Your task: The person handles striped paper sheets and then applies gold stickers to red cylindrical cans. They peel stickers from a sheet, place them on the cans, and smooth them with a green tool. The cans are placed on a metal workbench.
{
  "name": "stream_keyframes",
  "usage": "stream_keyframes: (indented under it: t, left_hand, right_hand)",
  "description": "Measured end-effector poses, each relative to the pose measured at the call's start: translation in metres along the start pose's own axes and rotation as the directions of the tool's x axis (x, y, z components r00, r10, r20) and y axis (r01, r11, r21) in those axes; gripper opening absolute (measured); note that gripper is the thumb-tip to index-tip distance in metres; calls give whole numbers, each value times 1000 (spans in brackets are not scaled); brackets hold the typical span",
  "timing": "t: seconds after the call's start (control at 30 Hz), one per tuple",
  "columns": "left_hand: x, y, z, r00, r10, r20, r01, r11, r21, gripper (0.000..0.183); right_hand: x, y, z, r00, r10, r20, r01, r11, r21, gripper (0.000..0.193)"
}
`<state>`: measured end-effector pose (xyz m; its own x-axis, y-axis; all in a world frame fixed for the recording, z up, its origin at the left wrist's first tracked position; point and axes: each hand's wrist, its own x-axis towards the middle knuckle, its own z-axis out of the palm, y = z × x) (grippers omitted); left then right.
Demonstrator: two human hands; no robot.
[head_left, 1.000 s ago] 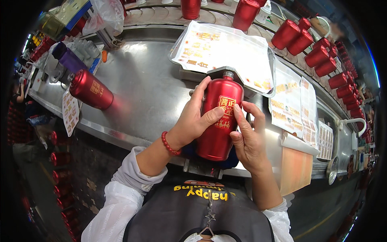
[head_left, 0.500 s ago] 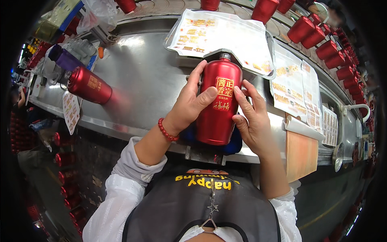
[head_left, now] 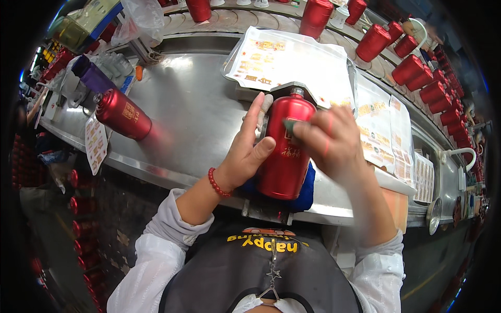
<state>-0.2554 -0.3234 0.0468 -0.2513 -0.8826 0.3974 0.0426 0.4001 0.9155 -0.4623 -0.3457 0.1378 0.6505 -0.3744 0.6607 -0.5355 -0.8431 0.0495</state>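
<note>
A red bottle [head_left: 282, 175] with gold lettering lies neck away from me, on blue cloth [head_left: 303, 201] at the bench edge. A dark angled bracket [head_left: 295, 86] sits at its neck. Along the bottle's left side, my left hand [head_left: 245, 143] is open, fingers stretched, thumb tip at the bottle's edge. One of its fingertips looks whitish and covered. My right hand [head_left: 331, 141], blurred, is closed on a small green piece [head_left: 288, 124] over the bottle's gold label. What kind of piece it is, I cannot tell.
Another red bottle [head_left: 124, 115] lies left on the metal bench [head_left: 182, 99], near a purple bottle [head_left: 93, 74]. Printed sheets cover a tray [head_left: 229, 62] ahead; more sheets [head_left: 383, 125] lie right. A conveyor [head_left: 235, 23] carrying red bottles curves behind. A white curved pipe [head_left: 464, 152] stands right.
My right hand has come up over the label, closed on the green piece. My left thumb has drawn back to the bottle's edge. The view has shifted slightly.
</note>
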Motion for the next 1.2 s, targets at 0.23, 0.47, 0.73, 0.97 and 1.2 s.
stream_keyframes:
  t: [0.23, 0.47, 0.73, 0.97, 1.2]
  left_hand:
    - [9, 31, -20, 860, 274, 430, -491, 671, 556, 70]
    - [-6, 38, -8, 787, 348, 510, -606, 592, 531, 62]
    - [-46, 36, -5, 883, 333, 332, -470, 625, 623, 58]
    - [19, 12, -21, 928, 337, 156, -365, 753, 547, 55]
    - [59, -4, -10, 974, -224, 46, 227, 969, -100, 56]
  right_hand:
    - [-51, -36, -27, 939, 304, 162, -345, 825, 448, 21]
    - [-13, -9, -29, 848, 486, 212, -530, 761, 375, 16]
    - [56, 15, 0, 908, 194, 372, -330, 878, 348, 18]
    - [-21, -1, -1, 965, 249, -82, -238, 963, 129, 22]
    - [-27, -2, -13, 700, 601, 386, -683, 406, 608, 16]
